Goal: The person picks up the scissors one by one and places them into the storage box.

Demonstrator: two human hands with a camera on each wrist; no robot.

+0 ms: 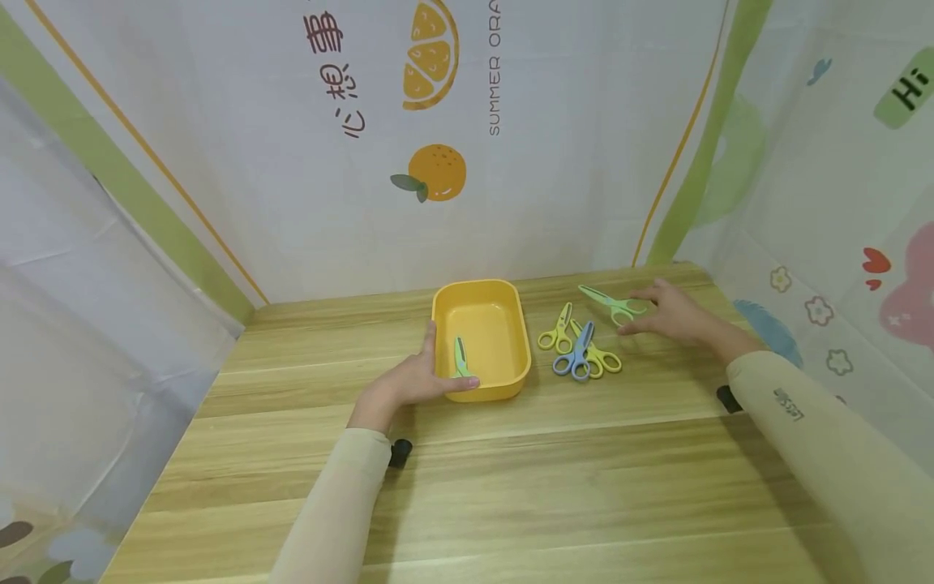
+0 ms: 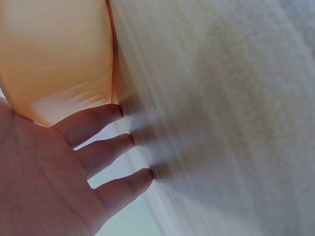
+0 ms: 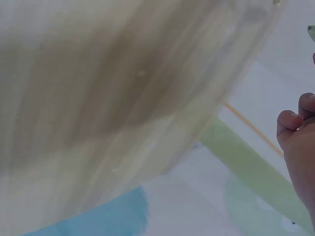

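Note:
A yellow bin (image 1: 524, 357) stands on the wooden table, with a pair of green scissors (image 1: 460, 355) inside at its left. My left hand (image 1: 409, 377) is at the bin's near left corner, thumb over the near rim. Its other fingers lie fairly straight along the outside, fingertips at the tabletop in the left wrist view. My right hand (image 1: 674, 315) pinches another pair of light green scissors (image 1: 609, 302) by the handles, blades pointing left; only its edge shows in the right wrist view. Below lie blue scissors (image 1: 580, 353) across yellow-green scissors (image 1: 598, 357), beside yellow scissors (image 1: 560, 331).
A white printed curtain (image 1: 350, 219) hangs behind the table, and others hang at both sides. The wooden tabletop (image 1: 554, 487) extends toward me. Dark bands or straps (image 1: 400, 453) show at the wrists.

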